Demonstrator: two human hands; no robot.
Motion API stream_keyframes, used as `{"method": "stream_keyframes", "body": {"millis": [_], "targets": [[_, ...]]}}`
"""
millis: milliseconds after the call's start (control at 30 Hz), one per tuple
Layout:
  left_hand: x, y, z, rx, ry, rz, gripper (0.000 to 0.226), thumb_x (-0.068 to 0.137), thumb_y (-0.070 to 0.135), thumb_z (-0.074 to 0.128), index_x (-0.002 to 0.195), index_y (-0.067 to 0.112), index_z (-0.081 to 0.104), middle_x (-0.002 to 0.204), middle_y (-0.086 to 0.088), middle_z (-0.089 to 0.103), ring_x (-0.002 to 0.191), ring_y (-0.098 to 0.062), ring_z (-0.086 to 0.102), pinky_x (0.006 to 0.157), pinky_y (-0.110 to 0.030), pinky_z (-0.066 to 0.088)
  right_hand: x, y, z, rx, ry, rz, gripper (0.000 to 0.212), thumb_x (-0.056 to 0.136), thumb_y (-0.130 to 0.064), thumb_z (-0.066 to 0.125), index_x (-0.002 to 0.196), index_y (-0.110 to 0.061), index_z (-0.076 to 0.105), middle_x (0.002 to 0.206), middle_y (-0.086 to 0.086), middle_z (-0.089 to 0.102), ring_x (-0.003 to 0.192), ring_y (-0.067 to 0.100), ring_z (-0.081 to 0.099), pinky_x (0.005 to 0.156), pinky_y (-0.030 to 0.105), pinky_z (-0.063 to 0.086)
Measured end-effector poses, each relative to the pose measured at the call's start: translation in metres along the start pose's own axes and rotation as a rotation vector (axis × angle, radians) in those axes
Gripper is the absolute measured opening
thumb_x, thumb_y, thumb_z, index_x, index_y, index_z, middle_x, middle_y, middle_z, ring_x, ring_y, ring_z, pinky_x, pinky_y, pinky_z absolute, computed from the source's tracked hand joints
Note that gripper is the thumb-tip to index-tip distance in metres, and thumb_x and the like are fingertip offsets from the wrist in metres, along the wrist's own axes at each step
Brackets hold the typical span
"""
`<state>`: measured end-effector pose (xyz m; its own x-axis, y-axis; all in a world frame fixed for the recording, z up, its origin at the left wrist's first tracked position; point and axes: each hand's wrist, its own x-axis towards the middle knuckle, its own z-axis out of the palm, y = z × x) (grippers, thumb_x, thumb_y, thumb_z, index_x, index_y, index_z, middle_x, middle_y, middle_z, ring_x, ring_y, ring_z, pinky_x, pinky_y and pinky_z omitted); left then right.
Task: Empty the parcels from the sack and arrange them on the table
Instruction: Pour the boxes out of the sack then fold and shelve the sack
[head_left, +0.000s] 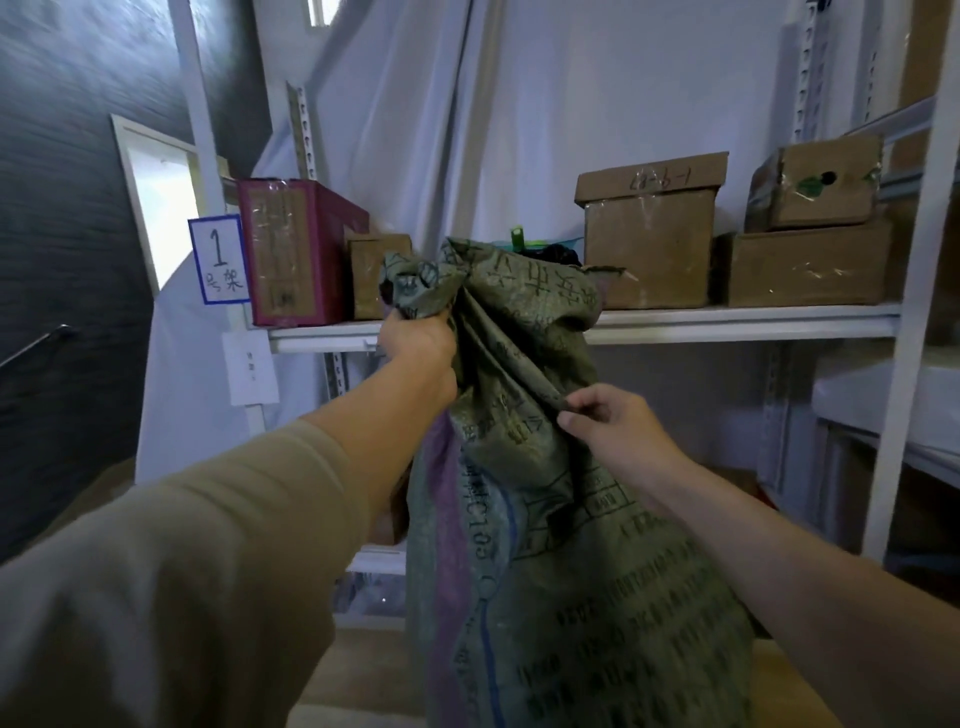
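Note:
A large green woven sack (545, 545) with dark printed writing and a purple stripe stands upright in front of me, bulging at the bottom. My left hand (418, 345) grips the bunched top of the sack and holds it up. My right hand (605, 423) pinches a fold of the sack's cloth lower on its right side. The sack's mouth is gathered, so whatever is inside is hidden. A light wooden surface (358, 670) shows beneath the sack.
Behind the sack is a white metal shelf (727, 322) holding brown cardboard boxes (649, 234), more boxes (810, 260) at the right and a dark red box (293, 252) at the left. A sign with "1" (219, 260) hangs on the shelf post. White sheeting covers the wall.

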<state>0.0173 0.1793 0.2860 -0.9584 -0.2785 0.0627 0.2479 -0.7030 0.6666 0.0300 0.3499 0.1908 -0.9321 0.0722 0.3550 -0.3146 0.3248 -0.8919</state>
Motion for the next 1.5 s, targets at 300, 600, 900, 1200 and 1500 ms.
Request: {"method": "stream_keyframes", "body": {"millis": [300, 600, 900, 1200, 1500], "targets": [[0.022, 0.007, -0.009, 0.298, -0.072, 0.146, 0.015, 0.101, 0.017, 0.051, 0.099, 0.017, 0.066, 0.087, -0.005, 0.067, 0.078, -0.024, 0.065, 0.070, -0.030, 0.057, 0.012, 0.011, 0.014, -0.254, -0.210, -0.007, 0.103, 0.063, -0.046, 0.089, 0.146, -0.019, 0.034, 0.146, 0.004, 0.040, 0.136, 0.024, 0.041, 0.111, 0.047, 0.041], [0.006, -0.035, -0.055, 0.547, -0.041, 0.079, 0.039, 0.094, 0.021, 0.066, 0.131, 0.013, 0.059, 0.117, -0.014, 0.069, 0.101, -0.031, 0.066, 0.079, -0.039, 0.059, -0.032, 0.075, -0.007, -0.467, -0.128, 0.209, 0.145, 0.038, -0.080, 0.080, 0.154, -0.021, 0.017, 0.158, 0.007, 0.028, 0.145, 0.032, 0.027, 0.114, 0.047, 0.035], [-0.030, -0.051, -0.066, 0.871, -0.317, 0.076, 0.029, 0.094, 0.014, 0.065, 0.122, 0.010, 0.062, 0.100, 0.000, 0.068, 0.082, -0.009, 0.063, 0.060, -0.014, 0.056, -0.021, 0.019, -0.011, -0.580, 0.198, -0.262, 0.111, 0.070, -0.052, 0.084, 0.156, -0.038, 0.015, 0.162, 0.001, 0.009, 0.148, 0.028, 0.010, 0.115, 0.052, 0.030], [-0.054, -0.073, -0.068, 0.995, -0.331, 0.179, 0.042, 0.084, 0.020, 0.076, 0.122, 0.010, 0.061, 0.110, -0.003, 0.069, 0.098, -0.019, 0.067, 0.080, -0.027, 0.057, -0.028, 0.043, 0.014, -0.248, 0.163, -0.137, 0.047, 0.076, -0.050, 0.078, 0.111, -0.020, 0.072, 0.118, 0.002, 0.063, 0.112, 0.027, 0.060, 0.096, 0.048, 0.050], [-0.025, -0.054, -0.127, 1.617, -0.114, 0.316, 0.117, 0.053, 0.052, 0.090, 0.150, 0.023, 0.032, 0.150, -0.009, 0.037, 0.138, -0.032, 0.037, 0.112, -0.051, 0.036, -0.031, 0.044, -0.025, 0.297, 0.354, 0.182, 0.009, 0.088, -0.030, 0.074, 0.091, -0.022, 0.071, 0.099, 0.002, 0.073, 0.097, 0.030, 0.068, 0.092, 0.049, 0.056]]}}
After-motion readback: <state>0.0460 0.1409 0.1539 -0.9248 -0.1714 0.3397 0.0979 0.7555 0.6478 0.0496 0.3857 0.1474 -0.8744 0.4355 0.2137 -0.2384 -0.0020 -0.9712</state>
